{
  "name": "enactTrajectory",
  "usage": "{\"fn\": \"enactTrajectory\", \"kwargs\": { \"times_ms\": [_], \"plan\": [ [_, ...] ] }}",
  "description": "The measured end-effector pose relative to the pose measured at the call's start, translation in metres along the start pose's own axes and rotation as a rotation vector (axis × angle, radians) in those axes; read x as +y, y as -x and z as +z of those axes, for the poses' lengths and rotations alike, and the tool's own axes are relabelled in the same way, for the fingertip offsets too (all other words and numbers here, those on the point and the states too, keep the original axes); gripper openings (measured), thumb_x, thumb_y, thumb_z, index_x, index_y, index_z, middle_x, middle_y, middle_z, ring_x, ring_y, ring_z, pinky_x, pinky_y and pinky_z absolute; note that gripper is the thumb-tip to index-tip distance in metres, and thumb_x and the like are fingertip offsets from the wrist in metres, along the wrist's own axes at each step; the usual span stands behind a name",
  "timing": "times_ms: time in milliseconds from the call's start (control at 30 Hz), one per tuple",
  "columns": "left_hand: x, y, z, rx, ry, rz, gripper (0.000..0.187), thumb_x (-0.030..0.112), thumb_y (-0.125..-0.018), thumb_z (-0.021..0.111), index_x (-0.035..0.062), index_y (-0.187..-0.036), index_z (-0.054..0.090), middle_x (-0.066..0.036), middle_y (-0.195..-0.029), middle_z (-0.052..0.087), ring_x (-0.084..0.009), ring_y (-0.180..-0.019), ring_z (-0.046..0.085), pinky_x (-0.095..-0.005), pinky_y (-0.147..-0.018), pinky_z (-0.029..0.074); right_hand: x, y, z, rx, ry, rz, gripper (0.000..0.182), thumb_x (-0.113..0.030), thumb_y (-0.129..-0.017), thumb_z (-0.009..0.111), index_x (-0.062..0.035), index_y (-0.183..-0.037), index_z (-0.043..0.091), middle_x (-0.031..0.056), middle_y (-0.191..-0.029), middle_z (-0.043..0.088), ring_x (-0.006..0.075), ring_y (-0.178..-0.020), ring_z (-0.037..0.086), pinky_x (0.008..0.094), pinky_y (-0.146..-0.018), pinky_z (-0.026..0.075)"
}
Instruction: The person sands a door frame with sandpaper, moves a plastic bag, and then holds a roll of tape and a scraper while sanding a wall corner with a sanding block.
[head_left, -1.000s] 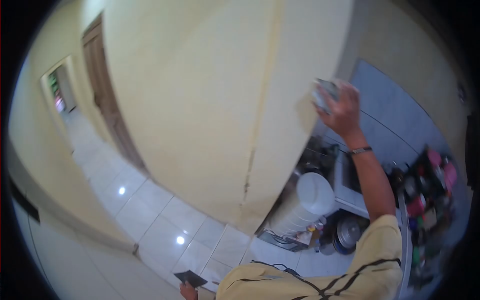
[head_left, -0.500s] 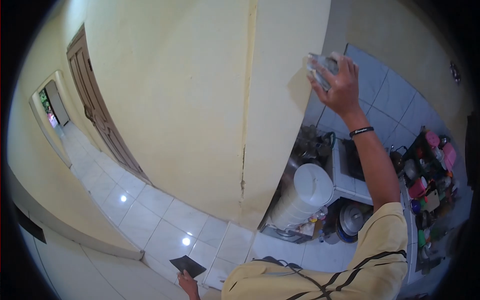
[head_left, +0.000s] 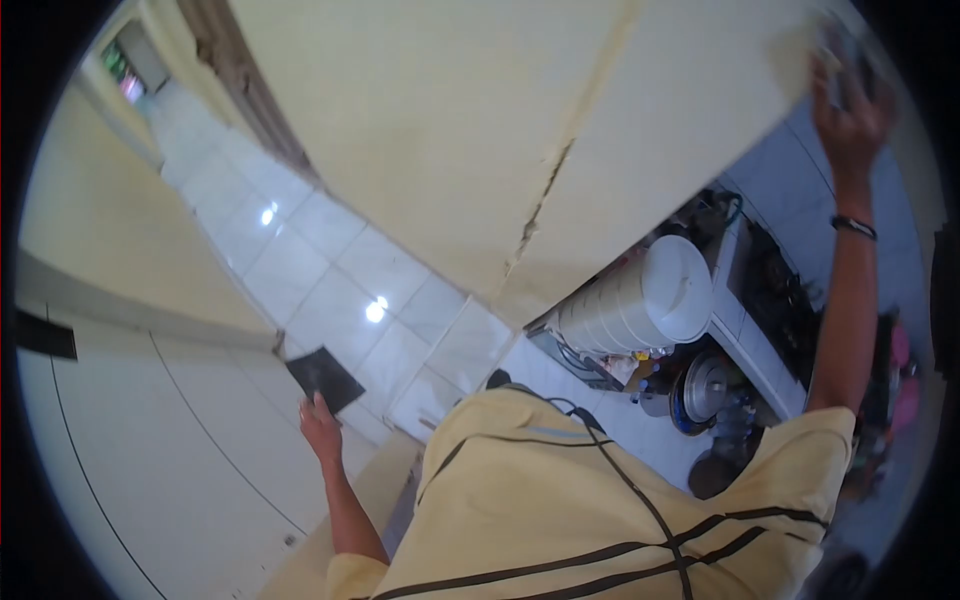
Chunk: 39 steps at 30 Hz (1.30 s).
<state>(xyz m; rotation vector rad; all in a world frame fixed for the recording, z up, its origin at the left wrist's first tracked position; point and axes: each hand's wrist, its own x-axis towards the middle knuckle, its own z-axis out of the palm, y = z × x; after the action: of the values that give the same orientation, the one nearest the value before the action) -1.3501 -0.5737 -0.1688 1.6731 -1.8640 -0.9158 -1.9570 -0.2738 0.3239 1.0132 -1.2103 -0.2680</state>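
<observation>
My left hand (head_left: 320, 428) is low on the left, fingers closed on the edge of a thin, dark, square sheet (head_left: 328, 380). Up at the far right, my right hand (head_left: 856, 118) is raised with its fingers around a greyish, whitish wad (head_left: 838, 58). Motion blurs that wad, and I cannot tell what it is. It overlaps the edge of the cream wall (head_left: 690, 90) in this view. A crack (head_left: 545, 195) with flaked paint runs down the wall between my hands. A dark band circles my right wrist.
A tall white bucket stack (head_left: 685, 290) stands right of the wall's corner. Past it are a tiled counter (head_left: 750, 350) and a metal pot (head_left: 708, 385) below. White floor tiles (head_left: 330, 270) lead back along a passage past a brown door (head_left: 245, 85). At left is a pale panelled surface (head_left: 150, 440).
The view has tilted down and turned. My right hand with the wad now appears farther up and right, blurred. My left arm shows more fully, the dark sheet still in hand.
</observation>
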Motion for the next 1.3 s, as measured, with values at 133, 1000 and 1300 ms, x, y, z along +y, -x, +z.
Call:
{"fn": "enactTrajectory", "kwargs": {
  "times_ms": [133, 1000, 1300],
  "plan": [
    [0.026, 0.01, -0.012, 0.009, 0.05, -0.067, 0.048, 0.032, -0.101, 0.054, -0.0118, -0.119, 0.056, -0.018, -0.08, 0.062, -0.02, -0.052, 0.059, -0.0315, -0.047, 0.048, 0.035, 0.028, 0.036, 0.072, -0.082, -0.153, 0.053, -0.035, -0.097, 0.06, -0.0045, -0.139, 0.051, 0.0165, -0.139, 0.054, 0.0321, -0.131, 0.05, 0.0394, -0.104, 0.047],
    [0.359, -0.087, 0.111, -0.972, -0.5, 1.335, 0.02, 0.018, -0.08, 0.061, 0.0073, -0.095, 0.069, -0.017, -0.084, 0.068, -0.0371, -0.082, 0.067, -0.0489, -0.074, 0.053, -0.033, -0.031, -0.023, -0.368, 0.244, 0.34, 0.044, -0.04, -0.104, 0.046, -0.0079, -0.125, 0.068, 0.0063, -0.135, 0.063, 0.0344, -0.117, 0.058, 0.048, -0.097, 0.04],
    [0.495, 0.117, 0.178, -0.808, -0.513, 2.194, 0.026, 0.035, -0.082, 0.067, 0.0172, -0.099, 0.077, -0.01, -0.104, 0.073, -0.0303, -0.098, 0.068, -0.0566, -0.08, 0.053, -0.026, -0.033, -0.01, -0.062, 0.405, -0.145, 0.045, -0.041, -0.104, 0.046, -0.008, -0.128, 0.066, 0.0067, -0.131, 0.065, 0.0323, -0.104, 0.061, 0.0425, -0.089, 0.044]
  ]
}}
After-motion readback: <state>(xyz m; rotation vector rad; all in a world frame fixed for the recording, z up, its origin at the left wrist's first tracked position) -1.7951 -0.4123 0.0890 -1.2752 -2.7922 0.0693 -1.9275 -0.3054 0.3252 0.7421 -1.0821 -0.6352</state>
